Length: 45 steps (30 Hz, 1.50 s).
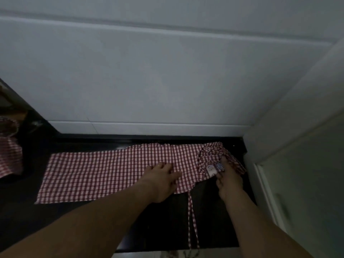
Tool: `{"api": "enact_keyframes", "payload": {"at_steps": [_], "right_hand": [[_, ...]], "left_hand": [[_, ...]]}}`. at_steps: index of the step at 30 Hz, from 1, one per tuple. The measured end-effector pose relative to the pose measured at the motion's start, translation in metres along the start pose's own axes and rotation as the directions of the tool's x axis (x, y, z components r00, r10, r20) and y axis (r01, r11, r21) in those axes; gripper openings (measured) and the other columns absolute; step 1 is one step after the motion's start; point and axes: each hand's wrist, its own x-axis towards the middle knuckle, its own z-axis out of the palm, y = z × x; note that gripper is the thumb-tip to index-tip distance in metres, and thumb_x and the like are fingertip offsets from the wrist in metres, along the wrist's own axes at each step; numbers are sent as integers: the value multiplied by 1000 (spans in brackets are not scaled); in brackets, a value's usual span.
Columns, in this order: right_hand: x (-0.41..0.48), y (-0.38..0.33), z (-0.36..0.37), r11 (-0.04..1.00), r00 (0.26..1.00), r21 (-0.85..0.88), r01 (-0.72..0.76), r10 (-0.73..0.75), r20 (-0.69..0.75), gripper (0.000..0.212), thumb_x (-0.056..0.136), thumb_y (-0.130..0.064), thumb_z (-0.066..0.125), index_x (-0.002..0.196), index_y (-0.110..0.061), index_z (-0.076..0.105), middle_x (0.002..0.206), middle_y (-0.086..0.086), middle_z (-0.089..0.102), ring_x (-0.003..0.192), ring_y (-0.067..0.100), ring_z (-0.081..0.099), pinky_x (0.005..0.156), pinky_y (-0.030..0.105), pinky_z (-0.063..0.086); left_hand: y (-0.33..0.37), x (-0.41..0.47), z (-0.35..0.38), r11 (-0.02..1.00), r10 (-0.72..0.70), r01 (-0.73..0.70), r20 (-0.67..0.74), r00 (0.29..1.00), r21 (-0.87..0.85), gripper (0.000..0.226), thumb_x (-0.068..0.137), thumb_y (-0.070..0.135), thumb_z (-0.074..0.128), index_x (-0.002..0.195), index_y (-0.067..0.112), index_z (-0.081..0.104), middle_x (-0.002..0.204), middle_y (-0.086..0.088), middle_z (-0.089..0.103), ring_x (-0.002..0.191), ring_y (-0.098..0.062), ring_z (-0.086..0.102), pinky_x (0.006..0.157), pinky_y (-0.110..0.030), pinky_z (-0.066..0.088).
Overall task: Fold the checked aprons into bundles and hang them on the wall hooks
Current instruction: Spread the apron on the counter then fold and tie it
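Observation:
A red-and-white checked apron [104,172] lies folded into a long strip across a dark counter [163,226]. My left hand [162,181] rests flat on the strip near its right part, fingers spread. At the strip's right end my right hand [228,180] pinches the bunched top of the apron, where a small white label [212,169] shows. One checked tie strap [191,220] hangs off the front edge of the counter. A second checked apron [9,157] lies crumpled at the far left. No wall hooks are in view.
A pale tiled wall [167,71] rises behind the counter. A white wall or door frame [297,146] closes off the right side right next to the apron's end. Dim objects, among them a round container [8,126], sit at the far left.

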Motion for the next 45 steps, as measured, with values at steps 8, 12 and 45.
{"api": "enact_keyframes", "payload": {"at_steps": [8, 12, 45], "right_hand": [[25, -2, 26, 984, 987, -178, -8, 36, 154, 51, 82, -28, 84, 127, -13, 69, 117, 6, 74, 106, 26, 69, 94, 38, 55], [22, -1, 27, 985, 982, -162, -65, 93, 166, 20, 89, -20, 79, 106, -16, 71, 104, 7, 73, 98, 24, 69, 84, 37, 57], [-75, 115, 93, -462, 609, -566, 683, -67, 790, 81, 98, -74, 20, 164, -32, -1, 170, -2, -21, 158, 22, -12, 127, 52, -3]], "left_hand": [[-1, 13, -9, 999, -27, 26, 23, 999, 30, 55, 106, 58, 33, 158, 46, 24, 162, -8, 22, 148, -36, 24, 116, -64, 27], [0, 9, 4, 1000, -12, 12, -9, 1000, 10, 57, 105, 55, 36, 159, 48, 18, 167, -6, 13, 151, -37, 18, 117, -66, 21], [-93, -46, 23, 859, -467, 81, -708, 530, -506, 35, 97, 20, 59, 132, 17, 59, 124, -5, 55, 113, -21, 52, 97, -38, 46]]}}
